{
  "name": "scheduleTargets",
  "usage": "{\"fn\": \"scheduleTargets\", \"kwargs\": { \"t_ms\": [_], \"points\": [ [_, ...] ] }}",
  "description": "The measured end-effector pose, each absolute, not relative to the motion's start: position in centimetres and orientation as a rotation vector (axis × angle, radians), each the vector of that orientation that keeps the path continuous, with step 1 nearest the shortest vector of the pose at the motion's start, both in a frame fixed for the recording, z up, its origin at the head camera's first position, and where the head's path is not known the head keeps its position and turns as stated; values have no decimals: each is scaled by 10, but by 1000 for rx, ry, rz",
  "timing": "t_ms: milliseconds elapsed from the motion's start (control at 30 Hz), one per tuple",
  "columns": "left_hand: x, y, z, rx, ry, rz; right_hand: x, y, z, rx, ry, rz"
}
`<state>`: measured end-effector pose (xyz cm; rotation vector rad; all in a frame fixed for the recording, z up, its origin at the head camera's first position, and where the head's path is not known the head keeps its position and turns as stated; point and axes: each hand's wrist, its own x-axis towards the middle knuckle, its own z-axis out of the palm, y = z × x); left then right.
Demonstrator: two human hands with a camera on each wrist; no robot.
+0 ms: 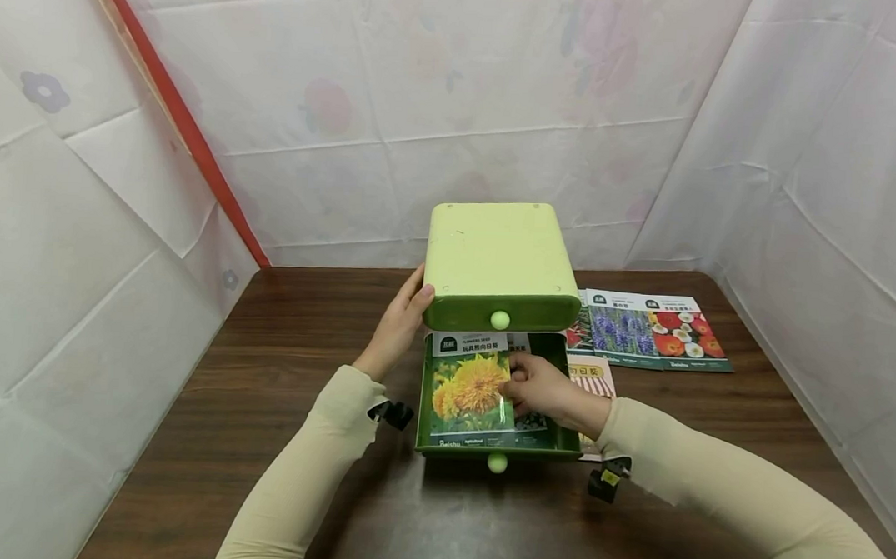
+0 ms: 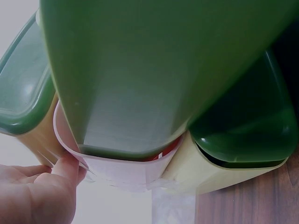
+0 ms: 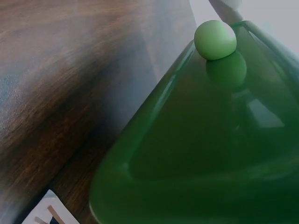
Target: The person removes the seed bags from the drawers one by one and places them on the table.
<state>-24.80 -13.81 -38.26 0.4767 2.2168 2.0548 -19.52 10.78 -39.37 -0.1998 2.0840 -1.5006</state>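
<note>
A small cabinet (image 1: 500,248) with a pale green top and green drawer fronts stands on the table. Its lower drawer (image 1: 455,451) is pulled out. My left hand (image 1: 397,327) lies against the cabinet's left side, thumb by the front corner; the left wrist view shows this hand (image 2: 44,191) touching the side low at left. Inside the open drawer, my right hand (image 1: 551,392) pinches the right edge of a yellow sunflower seed packet (image 1: 469,397). Another packet (image 1: 533,425) lies partly under it. The right wrist view shows the green drawer front (image 3: 201,140) and its round knob (image 3: 215,40), not the hand.
Right of the cabinet lie flower seed packets, one with purple blooms (image 1: 622,330) and one with red and white blooms (image 1: 687,333). A striped packet (image 1: 594,376) lies nearer, partly hidden by the drawer and right arm. White sheeting (image 1: 426,103) hangs behind the table (image 1: 264,363).
</note>
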Motion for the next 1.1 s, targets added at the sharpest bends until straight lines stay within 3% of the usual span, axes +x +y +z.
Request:
{"fn": "scheduleTargets", "kwargs": {
  "t_ms": [567, 1100],
  "points": [
    [-247, -138, -381, 500, 2208, 2066, -199, 128, -373, -226, 2029, -1568],
    [-249, -138, -382, 496, 2172, 2084, -174, 147, -350, -201, 1979, -1501]
  ]
}}
